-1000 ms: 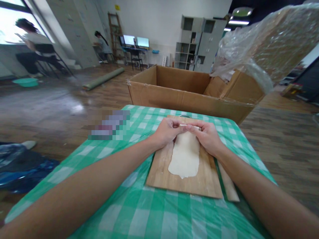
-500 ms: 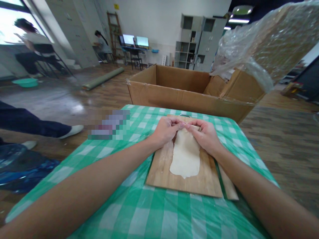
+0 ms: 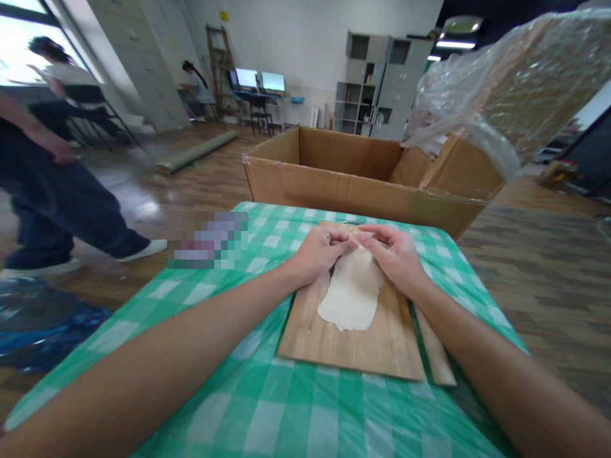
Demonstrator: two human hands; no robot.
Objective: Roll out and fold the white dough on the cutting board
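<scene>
A thin, pale sheet of dough (image 3: 351, 296) lies lengthwise on a wooden cutting board (image 3: 310, 340). My left hand (image 3: 321, 253) pinches the dough's far edge between thumb and fingers. Close beside it, my right hand (image 3: 394, 257) grips the same edge, and the fingertips of both hands nearly meet. The near end of the dough, with its wavy outline, rests on the board. My fingers hide the far end. A flat wooden strip (image 3: 436, 356) lies along the board's right side, partly under my right forearm.
A green-and-white checked cloth (image 3: 229, 407) covers the table. Beyond it stands a large open cardboard box (image 3: 363, 187) with plastic wrapping (image 3: 468, 95). A blurred-out item (image 3: 210, 238) sits at the table's left edge. On the left, a person in dark trousers (image 3: 62, 191) is walking.
The dough's near end has shifted left and slightly away from me, so the sheet now slants. Both hands keep their pinch. The walking person has come further into view at left.
</scene>
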